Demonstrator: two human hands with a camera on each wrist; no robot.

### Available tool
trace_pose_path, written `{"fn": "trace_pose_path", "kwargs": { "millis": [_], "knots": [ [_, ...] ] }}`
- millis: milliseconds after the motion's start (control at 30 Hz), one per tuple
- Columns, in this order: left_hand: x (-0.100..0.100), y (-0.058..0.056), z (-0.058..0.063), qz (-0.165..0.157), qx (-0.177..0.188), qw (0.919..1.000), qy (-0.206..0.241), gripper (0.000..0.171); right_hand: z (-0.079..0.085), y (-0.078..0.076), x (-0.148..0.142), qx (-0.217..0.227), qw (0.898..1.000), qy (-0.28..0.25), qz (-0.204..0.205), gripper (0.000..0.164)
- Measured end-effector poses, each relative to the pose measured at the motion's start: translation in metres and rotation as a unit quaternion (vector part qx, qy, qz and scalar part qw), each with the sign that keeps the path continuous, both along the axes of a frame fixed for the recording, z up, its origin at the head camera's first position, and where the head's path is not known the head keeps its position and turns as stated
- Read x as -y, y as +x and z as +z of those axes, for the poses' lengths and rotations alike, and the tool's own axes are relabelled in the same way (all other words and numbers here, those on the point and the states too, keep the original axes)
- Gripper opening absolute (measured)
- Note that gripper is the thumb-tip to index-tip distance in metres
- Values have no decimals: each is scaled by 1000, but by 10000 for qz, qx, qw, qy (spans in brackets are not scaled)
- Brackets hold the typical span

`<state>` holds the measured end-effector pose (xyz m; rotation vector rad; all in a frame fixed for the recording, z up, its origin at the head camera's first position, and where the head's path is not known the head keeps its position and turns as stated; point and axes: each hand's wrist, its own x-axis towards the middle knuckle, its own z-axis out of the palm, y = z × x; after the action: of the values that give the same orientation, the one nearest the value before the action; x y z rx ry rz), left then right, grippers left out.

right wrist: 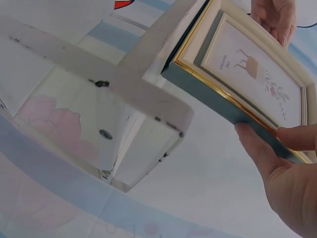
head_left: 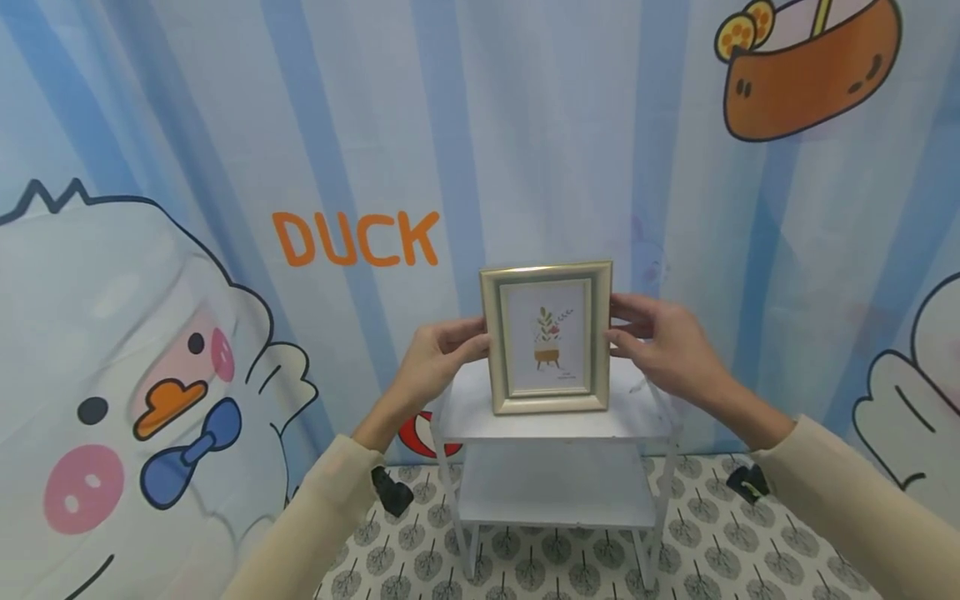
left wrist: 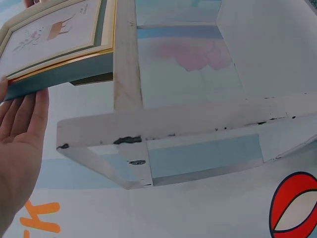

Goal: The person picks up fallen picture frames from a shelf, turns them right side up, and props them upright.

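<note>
A picture frame (head_left: 550,403) with a pale gold border and a potted-plant print stands nearly upright at the top of a small white table (head_left: 637,421). My left hand (head_left: 438,360) grips its left side, thumb toward the front and fingers toward the back. On the opposite side my right hand (head_left: 663,342) holds the frame's edge between thumb and fingers. The right wrist view shows the frame's teal side (right wrist: 213,99) with a gold line, the thumb and a finger on it. In the left wrist view the left fingers (left wrist: 37,116) lie against the teal edge.
The white table has a lower shelf (head_left: 555,483) and chipped paint on its rails. Behind it hangs a blue-and-white striped curtain (head_left: 525,125) with cartoon ducks and lettering. A tree-patterned floor (head_left: 712,533) lies below.
</note>
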<state>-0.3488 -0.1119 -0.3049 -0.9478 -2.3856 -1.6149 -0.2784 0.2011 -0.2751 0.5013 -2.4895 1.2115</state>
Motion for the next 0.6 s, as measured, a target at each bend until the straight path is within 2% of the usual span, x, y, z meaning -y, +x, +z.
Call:
{"fn": "trace_pose_path", "kwargs": {
  "millis": [167, 300, 500, 600],
  "knots": [
    [-1, 0, 2, -52, 53, 10000, 61, 45, 6, 6, 6, 169, 9998, 64, -91, 60],
    [-1, 1, 3, -120, 101, 9998, 137, 44, 9, 8, 10, 275, 9996, -95, -56, 60],
    [-2, 2, 3, -156, 13, 9997, 181, 42, 12, 4, 15, 518, 9980, -348, -32, 59],
    [-2, 4, 2, -195, 35, 9996, 218, 41, 12, 0, 15, 703, 9957, -579, 153, 59]
  ]
}}
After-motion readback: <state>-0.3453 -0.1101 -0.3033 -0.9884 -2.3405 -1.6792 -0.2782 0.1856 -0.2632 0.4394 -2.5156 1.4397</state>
